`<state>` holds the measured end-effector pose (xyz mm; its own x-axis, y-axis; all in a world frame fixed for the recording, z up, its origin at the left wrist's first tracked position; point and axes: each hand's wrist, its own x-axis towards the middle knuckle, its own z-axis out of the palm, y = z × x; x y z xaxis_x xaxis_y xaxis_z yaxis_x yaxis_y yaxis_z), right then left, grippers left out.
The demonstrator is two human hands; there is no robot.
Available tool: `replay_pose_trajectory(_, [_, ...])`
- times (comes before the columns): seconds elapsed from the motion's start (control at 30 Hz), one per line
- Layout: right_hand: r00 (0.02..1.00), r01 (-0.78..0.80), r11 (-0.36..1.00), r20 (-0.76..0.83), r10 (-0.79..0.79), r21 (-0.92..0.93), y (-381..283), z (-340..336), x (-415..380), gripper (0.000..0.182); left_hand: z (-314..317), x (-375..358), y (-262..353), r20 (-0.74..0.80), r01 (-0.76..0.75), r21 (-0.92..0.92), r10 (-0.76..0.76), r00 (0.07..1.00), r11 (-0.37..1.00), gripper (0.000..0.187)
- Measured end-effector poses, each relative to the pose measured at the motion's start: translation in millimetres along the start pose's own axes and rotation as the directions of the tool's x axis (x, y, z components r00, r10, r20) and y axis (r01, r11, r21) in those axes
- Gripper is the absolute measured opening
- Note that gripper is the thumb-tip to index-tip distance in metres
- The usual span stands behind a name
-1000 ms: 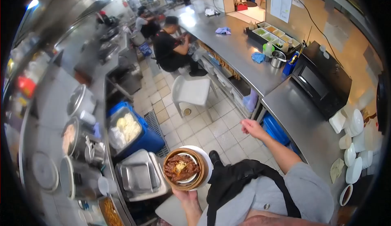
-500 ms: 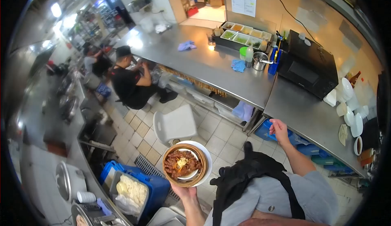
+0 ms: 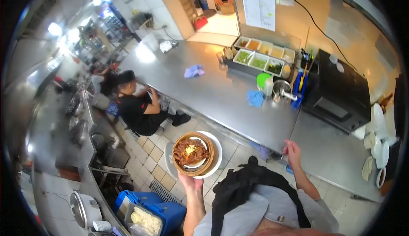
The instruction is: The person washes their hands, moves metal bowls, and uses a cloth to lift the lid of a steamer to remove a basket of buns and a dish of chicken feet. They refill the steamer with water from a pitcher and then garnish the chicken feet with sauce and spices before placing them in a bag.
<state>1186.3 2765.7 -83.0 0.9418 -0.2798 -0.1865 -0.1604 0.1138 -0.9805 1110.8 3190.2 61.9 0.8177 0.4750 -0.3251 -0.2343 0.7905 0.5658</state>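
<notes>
My left hand (image 3: 190, 180) is closed on a white plate (image 3: 218, 153) that carries a round bamboo steamer (image 3: 211, 163). Inside the steamer, a small white dish (image 3: 202, 163) holds brown sauced meat (image 3: 184, 154), topped with chopped garlic-like bits and orange shreds. The plate is held level in front of me, over the floor. My right hand (image 3: 292, 151) hangs beside the counter edge with its fingers curled together; what they hold, if anything, is too small to make out.
A steel counter (image 3: 204, 91) runs ahead, bearing topping trays (image 3: 260, 61), a blue cloth (image 3: 255, 98), a metal pot (image 3: 281, 90) and a black microwave (image 3: 336, 100). A seated person (image 3: 136, 106) works at its left. A blue bin (image 3: 170, 214) and a rice cooker (image 3: 85, 210) stand lower left.
The view has moved closer to the counter. My left hand still carries the plate and steamer, now covering most of the white chair. My right hand stays curled by the counter edge.
</notes>
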Motion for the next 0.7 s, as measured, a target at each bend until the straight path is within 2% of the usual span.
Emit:
replay_pose_trajectory(0.07, [0.990, 0.064, 0.994, 0.128, -0.053, -0.087, -7, 20, 36, 0.032, 22, 23, -6, 0.036, 0.030, -0.016, -0.029, 0.999, 0.999, 0.053])
replay_pose_trajectory(0.27, [0.970, 0.101, 0.989, 0.233, -0.073, -0.111, -8, 72, 124, 0.029, 53, 125, -33, 0.049, 0.009, 0.052, -0.012, 0.999, 0.999, 0.058])
replay_pose_trajectory(0.33, [0.965, 0.103, 0.987, 0.254, -0.070, -0.120, 2, 85, 133, 0.028, 57, 159, -44, 0.052, 0.065, 0.042, -0.067, 0.996, 0.997, 0.060])
replay_pose_trajectory(0.4, [0.953, 0.035, 0.992, 0.303, 0.004, -0.123, 9, 100, 139, 0.027, 56, 204, -57, 0.069, 0.117, 0.051, -0.120, 0.990, 0.992, 0.059])
replay_pose_trajectory(0.43, [0.961, 0.034, 0.991, 0.277, 0.002, -0.128, 7, 104, 141, 0.027, 56, 227, -64, 0.080, 0.141, 0.054, -0.145, 0.986, 0.989, 0.059])
replay_pose_trajectory(0.5, [0.948, 0.039, 0.960, 0.315, 0.053, -0.278, -12, 117, 141, 0.027, 54, 274, -75, 0.158, 0.177, 0.072, -0.187, 0.970, 0.982, 0.059])
replay_pose_trajectory(0.53, [0.955, 0.036, 0.960, 0.293, 0.050, -0.279, -8, 118, 145, 0.027, 51, 299, -81, 0.169, 0.196, 0.077, -0.206, 0.964, 0.978, 0.059])
replay_pose_trajectory(0.63, [0.967, -0.013, 0.960, 0.241, 0.083, -0.280, -6, 130, 164, 0.026, 29, 382, -104, 0.107, 0.264, 0.137, -0.280, 0.954, 0.955, 0.062])
replay_pose_trajectory(0.7, [0.991, -0.069, 0.966, 0.096, 0.096, -0.249, -27, 150, 173, 0.026, 27, 433, -113, 0.105, 0.304, 0.167, -0.323, 0.941, 0.938, 0.063])
